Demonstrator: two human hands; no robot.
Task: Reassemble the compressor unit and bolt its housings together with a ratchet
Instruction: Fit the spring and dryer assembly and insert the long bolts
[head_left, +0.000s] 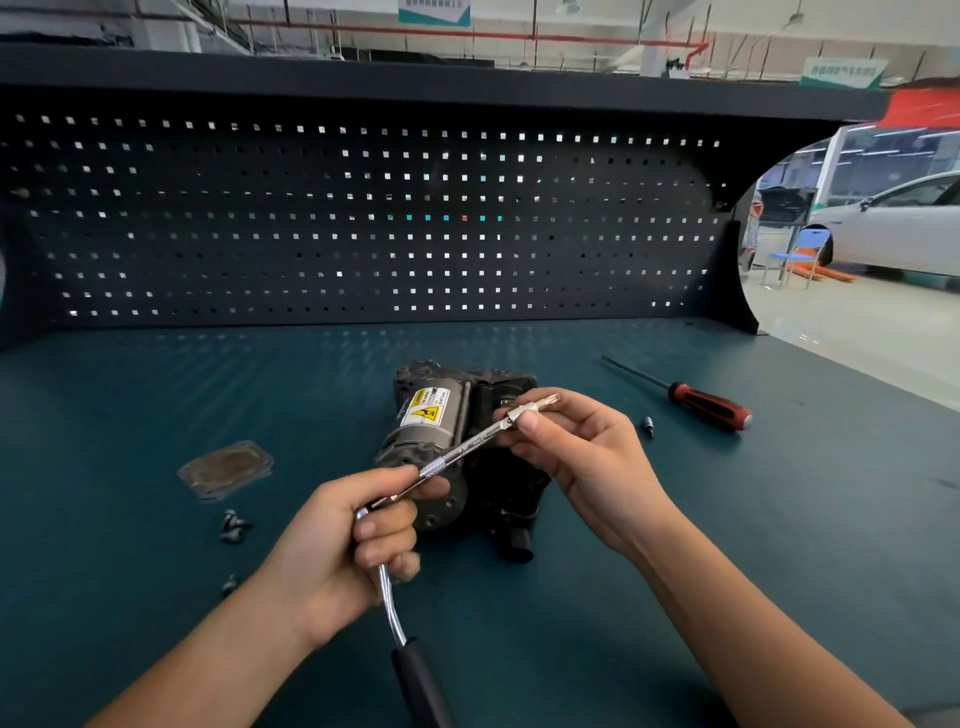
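Teal-green flat tabletop (156, 395), black metal back board dotted with little square holes (363, 223), red-and-black handled screwdriver (709, 405), yellow warning sticker (425, 413) on grey round motor can (423, 431), shiny silver ratchet (395, 613) with black grip

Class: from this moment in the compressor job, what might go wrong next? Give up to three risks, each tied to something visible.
1. The right hand pinches the extension near its tip; the bit there may not be seated and could drop.
2. The bolts lie loose by the left forearm; a sweep could scatter them.
3. The left hand holds the ratchet above the compressor; a slip could knock it.
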